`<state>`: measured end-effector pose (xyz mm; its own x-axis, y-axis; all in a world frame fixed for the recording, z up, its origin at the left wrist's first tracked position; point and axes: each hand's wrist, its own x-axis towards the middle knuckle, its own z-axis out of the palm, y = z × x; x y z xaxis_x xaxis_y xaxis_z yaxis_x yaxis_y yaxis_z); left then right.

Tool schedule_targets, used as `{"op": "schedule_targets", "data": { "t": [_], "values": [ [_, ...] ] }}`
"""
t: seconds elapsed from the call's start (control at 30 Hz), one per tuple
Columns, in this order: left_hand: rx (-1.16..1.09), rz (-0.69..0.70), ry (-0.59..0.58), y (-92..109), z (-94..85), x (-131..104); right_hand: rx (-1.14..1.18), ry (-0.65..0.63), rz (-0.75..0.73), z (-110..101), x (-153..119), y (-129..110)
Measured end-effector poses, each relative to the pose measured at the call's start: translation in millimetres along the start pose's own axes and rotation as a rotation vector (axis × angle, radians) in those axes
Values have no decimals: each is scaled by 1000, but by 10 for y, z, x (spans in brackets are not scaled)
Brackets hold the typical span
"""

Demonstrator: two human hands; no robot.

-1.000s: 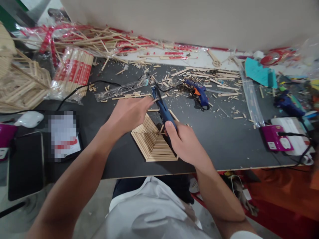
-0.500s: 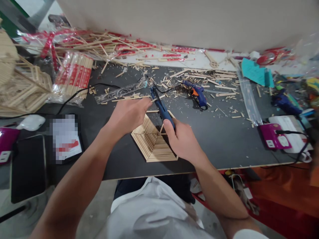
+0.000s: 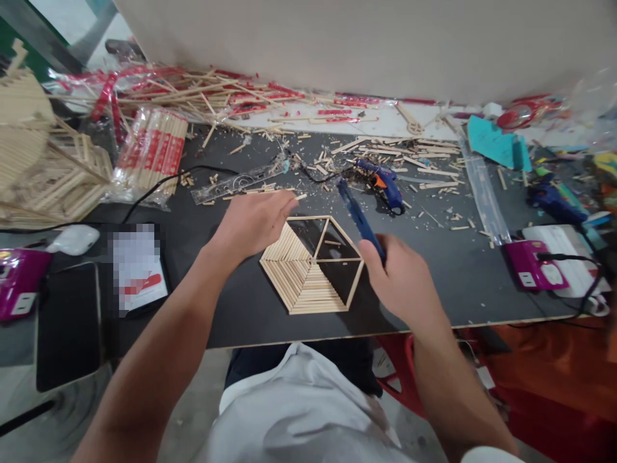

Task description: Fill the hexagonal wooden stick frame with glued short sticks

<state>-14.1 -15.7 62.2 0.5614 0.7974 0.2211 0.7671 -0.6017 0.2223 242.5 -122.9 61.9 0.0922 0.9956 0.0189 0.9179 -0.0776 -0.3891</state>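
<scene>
My left hand [image 3: 260,218] is closed, its fingers pinching a thin wooden stick [image 3: 301,196] whose short end sticks out past the fingertips. It hovers over the upper left part of a hexagonal wooden stick frame [image 3: 322,305] lying on the dark table. Rows of sticks fill the frame's left and lower sections. Its upper and right sections show only the outline and spokes, with a loose bit of stick [image 3: 332,243] inside. To the right of the frame, my right hand [image 3: 398,273] grips a long, narrow blue hand tool [image 3: 357,213], pointing away from me.
A blue glue gun [image 3: 385,184] lies behind the tool among wood scraps. A clear ruler [image 3: 236,182] and packaged sticks [image 3: 149,148] are at the left, beside a larger stick structure [image 3: 72,173]. Two phones [image 3: 70,328] lie front left; a purple power adapter [image 3: 530,265] sits right.
My right hand has moved right with the blue tool, away from the stick and my left hand, uncovering the frame's right side. My left hand still pinches the stick.
</scene>
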Motion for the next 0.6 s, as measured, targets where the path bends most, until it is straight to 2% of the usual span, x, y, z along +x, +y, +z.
{"op": "schedule_targets", "data": {
  "t": [0.13,0.23,0.3,0.37,0.47,0.6],
  "values": [
    [6,-13,-21,-8,31,12,-222,192,-1,51,-62,495],
    [14,-19,-46,-3,48,23,-329,270,27,119,-107,851],
    [14,-19,-57,4,67,30,-352,299,42,167,-143,1017],
    [17,-14,-53,8,93,31,-336,321,36,210,-169,1084],
    [30,-7,-32,5,141,22,-256,337,-30,213,-150,935],
    [21,8,-44,7,189,4,52,415,-276,-7,-182,331]
  ]
}}
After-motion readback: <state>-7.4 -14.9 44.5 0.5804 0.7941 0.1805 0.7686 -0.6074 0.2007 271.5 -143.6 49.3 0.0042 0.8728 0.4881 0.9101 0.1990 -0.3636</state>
